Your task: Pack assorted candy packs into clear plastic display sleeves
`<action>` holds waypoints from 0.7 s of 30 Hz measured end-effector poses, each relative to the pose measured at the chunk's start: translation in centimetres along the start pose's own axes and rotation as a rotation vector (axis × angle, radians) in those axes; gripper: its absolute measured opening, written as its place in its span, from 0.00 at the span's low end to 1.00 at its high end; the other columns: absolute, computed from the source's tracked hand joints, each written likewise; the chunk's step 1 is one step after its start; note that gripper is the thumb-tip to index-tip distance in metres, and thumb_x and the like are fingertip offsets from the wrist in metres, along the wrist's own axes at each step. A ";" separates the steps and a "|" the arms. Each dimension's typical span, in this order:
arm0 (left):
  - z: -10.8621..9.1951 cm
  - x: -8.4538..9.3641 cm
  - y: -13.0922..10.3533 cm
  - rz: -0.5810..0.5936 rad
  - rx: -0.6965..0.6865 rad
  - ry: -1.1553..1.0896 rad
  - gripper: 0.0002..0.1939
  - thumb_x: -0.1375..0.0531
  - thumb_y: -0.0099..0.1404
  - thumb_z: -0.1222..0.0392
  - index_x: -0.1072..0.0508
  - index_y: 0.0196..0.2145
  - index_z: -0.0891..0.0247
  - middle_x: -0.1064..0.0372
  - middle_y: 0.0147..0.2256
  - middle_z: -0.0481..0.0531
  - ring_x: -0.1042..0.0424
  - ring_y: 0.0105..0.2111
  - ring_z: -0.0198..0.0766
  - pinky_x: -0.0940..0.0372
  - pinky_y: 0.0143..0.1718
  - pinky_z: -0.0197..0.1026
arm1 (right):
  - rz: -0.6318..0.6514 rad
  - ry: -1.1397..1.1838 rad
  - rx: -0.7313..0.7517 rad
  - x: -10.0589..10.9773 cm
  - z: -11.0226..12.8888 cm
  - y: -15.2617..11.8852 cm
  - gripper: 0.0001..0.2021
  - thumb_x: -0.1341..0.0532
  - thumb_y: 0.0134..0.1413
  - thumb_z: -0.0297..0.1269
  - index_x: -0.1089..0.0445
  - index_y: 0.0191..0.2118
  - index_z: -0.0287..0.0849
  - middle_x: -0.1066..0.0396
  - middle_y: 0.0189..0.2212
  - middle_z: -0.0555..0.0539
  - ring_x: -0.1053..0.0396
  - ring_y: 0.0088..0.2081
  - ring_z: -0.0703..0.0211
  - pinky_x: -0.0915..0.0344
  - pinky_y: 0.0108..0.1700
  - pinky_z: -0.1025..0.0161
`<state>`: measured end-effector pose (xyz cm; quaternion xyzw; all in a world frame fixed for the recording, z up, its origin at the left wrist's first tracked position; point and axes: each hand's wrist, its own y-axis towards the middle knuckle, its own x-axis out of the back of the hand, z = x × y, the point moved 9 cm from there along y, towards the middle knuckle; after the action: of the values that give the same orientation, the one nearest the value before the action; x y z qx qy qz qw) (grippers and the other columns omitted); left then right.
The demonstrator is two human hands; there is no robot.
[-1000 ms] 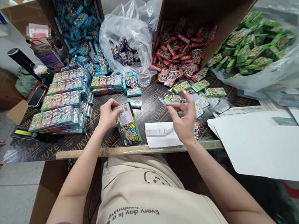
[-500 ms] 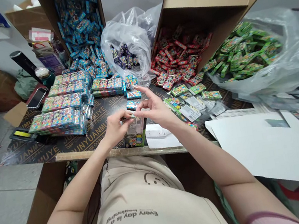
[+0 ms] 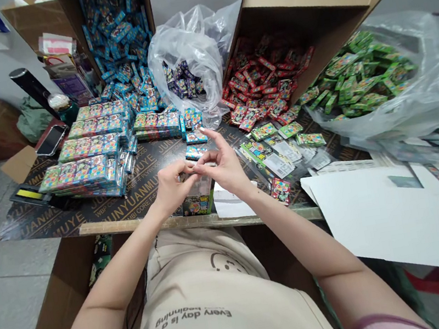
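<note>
A clear plastic bag with a green printed lower part hangs at the table's front edge. My left hand pinches its top edge between thumb and curled fingers. Thumb and fingertips of my right hand come together at the same edge, touching my left fingertips, with the index finger raised. Just beyond my hands lie small blue boxes. A red small box rests by my right forearm. What sits between my fingertips is mostly hidden.
Stacked wrapped packs stand left, near a phone. Cartons spill blue boxes and red boxes. Plastic sacks hold purple pieces and green boxes. Printed bags and white sheets lie right.
My right fingers have closed in from a looser, more spread pose to meet my left fingertips at the bag. The red box by my forearm now shows more fully.
</note>
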<state>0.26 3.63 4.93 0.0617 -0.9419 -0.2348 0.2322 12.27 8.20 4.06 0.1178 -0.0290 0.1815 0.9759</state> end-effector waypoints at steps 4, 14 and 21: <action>0.2 -0.1 0.1 0.013 0.039 -0.002 0.07 0.35 0.56 0.60 0.30 0.27 0.62 0.24 0.29 0.49 0.25 0.30 0.36 0.33 0.33 0.37 | -0.083 -0.057 0.004 0.6 0.0 -0.2 0.48 0.31 0.46 0.46 0.60 0.68 0.58 0.33 0.50 0.45 0.32 0.28 0.66 0.30 0.31 0.64; 2.0 8.0 0.7 -0.304 0.134 -0.040 0.07 0.34 0.58 0.58 0.23 0.35 0.63 0.24 0.33 0.48 0.27 0.32 0.34 0.31 0.37 0.38 | -0.337 -0.132 0.012 5.0 -2.9 -1.1 0.41 0.41 0.56 0.55 0.66 0.68 0.57 0.44 0.60 0.40 0.33 0.51 0.57 0.31 0.48 0.58; 8.4 8.1 -3.3 -0.511 0.416 -0.447 0.21 0.34 0.56 0.45 0.34 0.39 0.60 0.27 0.32 0.47 0.27 0.28 0.32 0.32 0.28 0.34 | -0.279 0.171 -0.142 3.7 -6.3 -3.2 0.51 0.32 0.44 0.52 0.63 0.68 0.55 0.30 0.39 0.49 0.28 0.35 0.60 0.28 0.37 0.60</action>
<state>-10.81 2.36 0.14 0.2869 -0.9510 -0.0970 -0.0620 16.96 8.11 -2.35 0.0354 0.0578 0.0513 0.9964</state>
